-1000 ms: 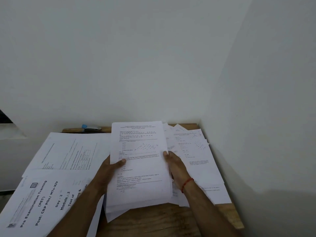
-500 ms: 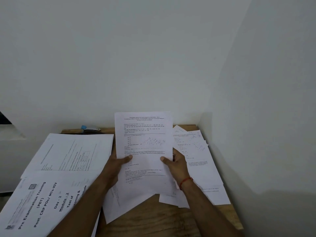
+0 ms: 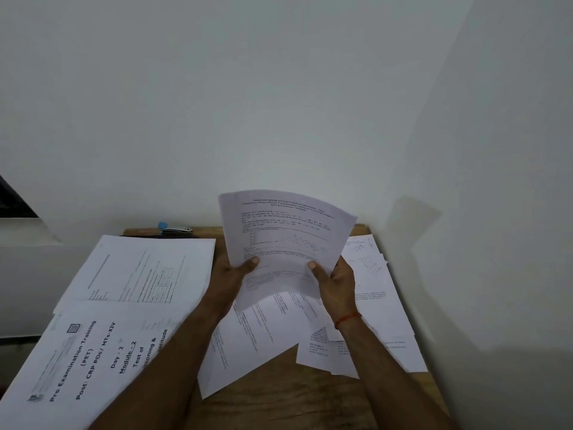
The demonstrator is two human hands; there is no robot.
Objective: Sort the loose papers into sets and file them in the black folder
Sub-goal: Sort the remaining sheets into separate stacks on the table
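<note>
I hold a printed sheet (image 3: 285, 240) raised above the wooden table (image 3: 279, 395), its top curling away towards the right. My left hand (image 3: 229, 274) pinches its left edge with the thumb on top. My right hand (image 3: 336, 279) pinches its right edge the same way. Under the sheet lie more loose papers (image 3: 263, 330), skewed on the table. A fanned pile of printed pages (image 3: 378, 305) lies to the right. On the left lie a cover page titled "Pre Examination Training" (image 3: 86, 364) and a sheet with a table (image 3: 139, 271). No black folder is in view.
A stapler with a blue end (image 3: 173, 228) lies at the table's back edge. White walls close in behind and on the right. The left-hand papers overhang the table's left side. Bare wood shows at the front centre.
Both hands lifted the top sheet off the middle stack and raised it, tilting it to the right. The papers beneath are now uncovered and lie askew.
</note>
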